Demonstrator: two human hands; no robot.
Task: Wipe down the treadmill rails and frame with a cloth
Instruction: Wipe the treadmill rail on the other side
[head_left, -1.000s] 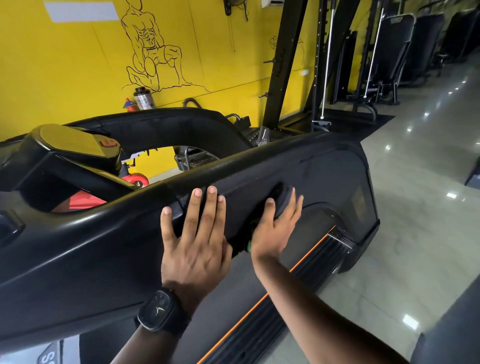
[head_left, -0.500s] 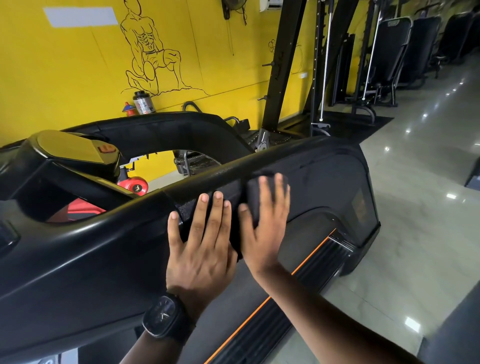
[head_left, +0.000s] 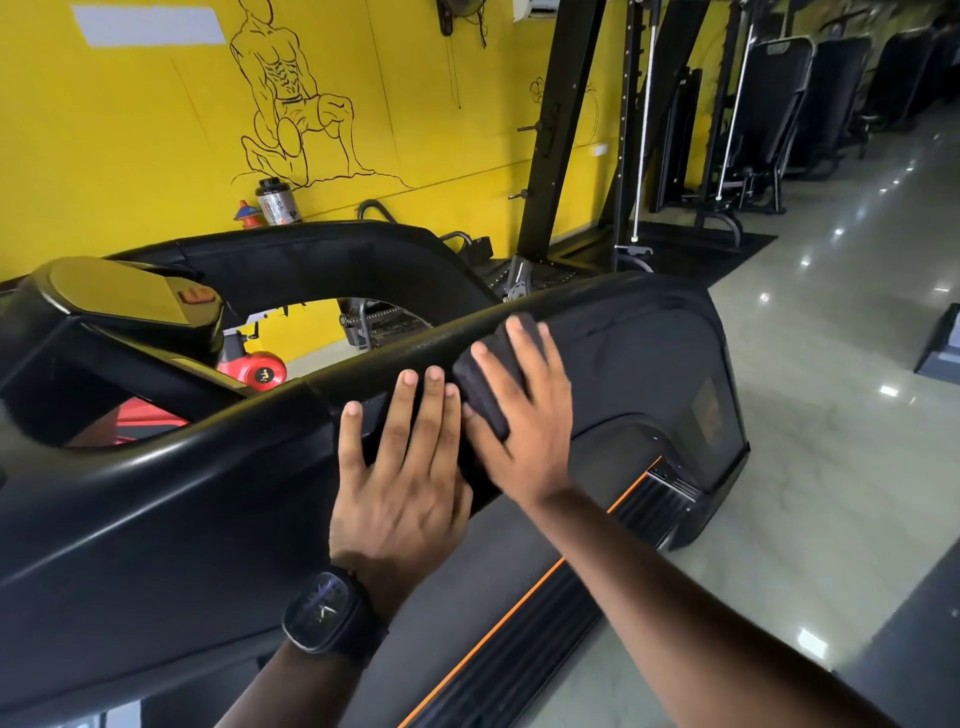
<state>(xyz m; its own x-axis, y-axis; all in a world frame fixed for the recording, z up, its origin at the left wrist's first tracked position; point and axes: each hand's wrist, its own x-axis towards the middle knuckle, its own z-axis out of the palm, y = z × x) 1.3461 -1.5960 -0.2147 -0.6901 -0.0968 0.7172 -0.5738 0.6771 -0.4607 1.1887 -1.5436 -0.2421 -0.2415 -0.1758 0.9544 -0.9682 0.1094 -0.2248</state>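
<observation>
A black treadmill side rail (head_left: 218, 457) runs across the view from lower left to upper right, ending in a wide side panel (head_left: 649, 374). My right hand (head_left: 524, 415) presses a folded black cloth (head_left: 488, 384) flat against the panel just below the rail's top edge, fingers straight. Just left of it, my left hand (head_left: 400, 473), a black watch on its wrist, lies flat on the rail with fingers straight and together. The cloth is mostly hidden under my right palm.
The treadmill console (head_left: 119, 296) sits at the left. An orange-edged foot rail (head_left: 587, 561) lies below my right forearm. Beyond are a yellow wall, a black rack upright (head_left: 561, 130), weight machines (head_left: 779, 119) and a glossy tiled floor (head_left: 831, 415) at the right.
My right hand has moved with the cloth up the panel toward the rail's top edge and now sits higher, close beside my left hand. The left hand stays pressed on the rail.
</observation>
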